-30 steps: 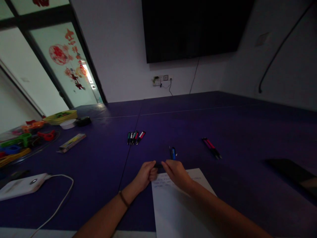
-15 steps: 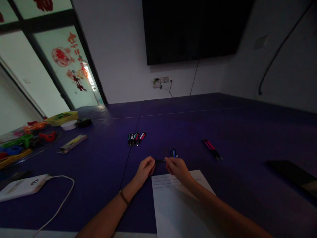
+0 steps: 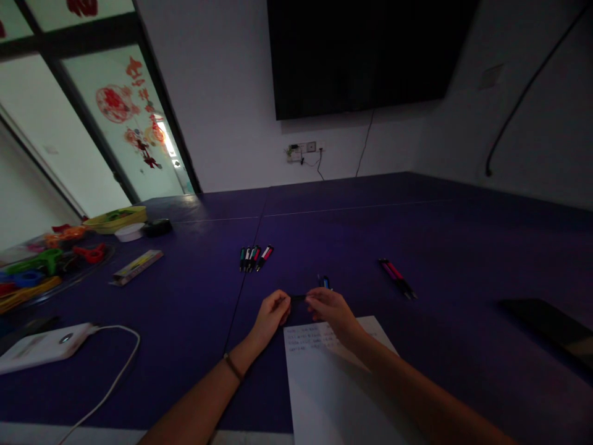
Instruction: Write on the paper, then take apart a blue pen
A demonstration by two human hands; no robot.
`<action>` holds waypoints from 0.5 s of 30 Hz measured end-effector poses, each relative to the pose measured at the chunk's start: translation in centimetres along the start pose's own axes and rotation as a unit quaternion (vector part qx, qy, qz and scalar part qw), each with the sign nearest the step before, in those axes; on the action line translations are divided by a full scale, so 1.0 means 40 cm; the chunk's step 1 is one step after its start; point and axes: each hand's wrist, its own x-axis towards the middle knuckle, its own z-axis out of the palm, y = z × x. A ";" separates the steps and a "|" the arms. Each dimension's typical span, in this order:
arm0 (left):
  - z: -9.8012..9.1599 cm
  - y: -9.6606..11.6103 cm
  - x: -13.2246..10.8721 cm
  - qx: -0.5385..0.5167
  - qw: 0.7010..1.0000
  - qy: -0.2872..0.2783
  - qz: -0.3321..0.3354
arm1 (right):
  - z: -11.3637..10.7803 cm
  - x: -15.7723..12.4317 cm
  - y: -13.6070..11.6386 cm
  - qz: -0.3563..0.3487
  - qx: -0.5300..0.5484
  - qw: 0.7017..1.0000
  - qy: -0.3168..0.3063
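Observation:
Between my two hands a short dark stretch of a pen (image 3: 298,298) shows, lying level above the table. My left hand (image 3: 273,310) pinches its left end, and most of that end is hidden in the fingers. On the other end, the fingertips of my right hand (image 3: 330,307) are closed. Just behind the right hand lie blue and black pen parts (image 3: 326,283), partly covered. A sheet of white paper (image 3: 340,389) with handwriting at its top lies beneath my right forearm.
Several pens (image 3: 254,258) lie grouped ahead on the purple table (image 3: 199,272). Two pink-and-black pens (image 3: 397,278) lie to the right, near a dark flat object (image 3: 546,324). At left are a small box (image 3: 138,267), a white power bank (image 3: 46,346) with a cable, and colourful scissors-like items (image 3: 46,262).
My right hand has moved slightly left and up, and its fingers have shifted on the pen. The left hand stays nearly where it was, still pinching.

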 end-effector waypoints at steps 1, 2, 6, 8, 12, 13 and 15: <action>0.000 -0.001 0.001 0.002 1.000 -0.001 -0.001 | 0.000 -0.001 0.001 0.015 0.009 1.000 0.004; 0.000 -0.003 0.002 0.004 1.000 -0.002 -0.001 | -0.001 -0.002 0.003 0.027 0.014 1.000 0.005; 0.002 -0.006 0.003 0.009 1.000 0.002 0.007 | -0.005 -0.002 0.013 0.034 0.030 0.999 -0.010; 0.002 -0.005 0.002 0.012 1.000 0.004 0.012 | -0.006 -0.001 0.016 0.031 0.057 0.998 -0.007; 0.001 -0.002 0.003 -0.002 1.000 0.006 0.013 | -0.009 -0.003 0.010 0.040 0.093 0.995 0.018; 0.000 -0.001 0.004 -0.008 1.000 0.009 0.011 | -0.009 -0.003 0.007 0.041 0.100 0.994 0.023; 0.000 -0.002 0.005 -0.020 1.000 0.021 0.010 | -0.011 -0.004 0.004 0.046 0.127 0.990 0.029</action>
